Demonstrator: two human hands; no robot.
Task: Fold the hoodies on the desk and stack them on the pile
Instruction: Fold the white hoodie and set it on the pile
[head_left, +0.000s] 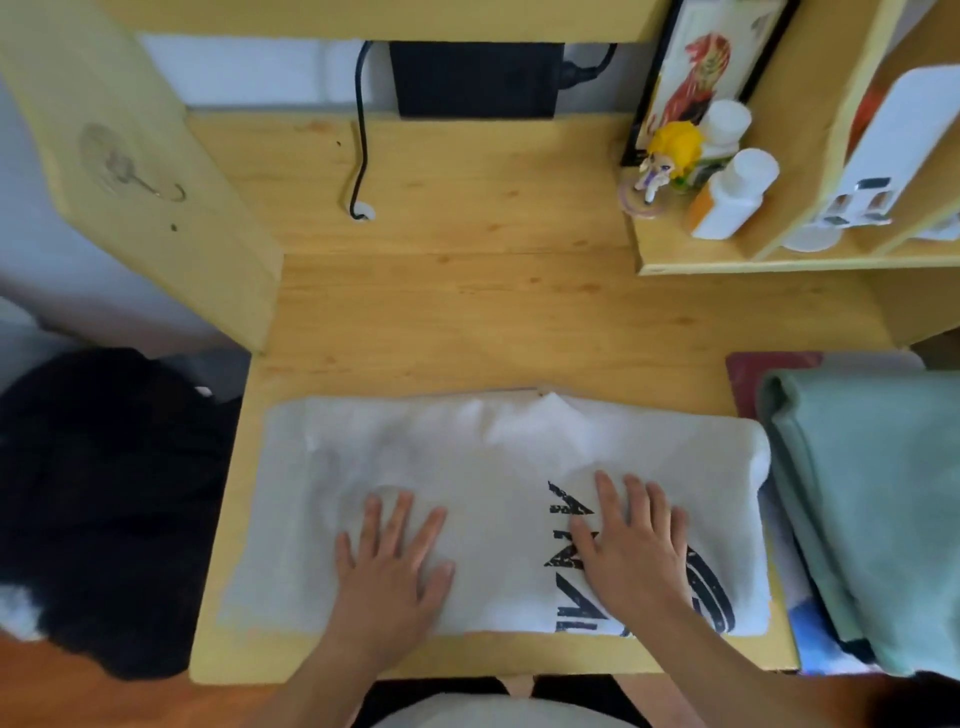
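Both hands lie flat, fingers straight, on the white hoodie (467, 499) on the worktop (467, 291): left hand (387, 566), right hand (631, 545). Green pile (872, 509) lies right of them.

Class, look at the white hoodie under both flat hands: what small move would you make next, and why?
Probably fold it in half sideways. The white hoodie lies as a long flat strip on the desk, both the left hand and right hand pressing it smooth, and it looks wider than the green pile beside it.
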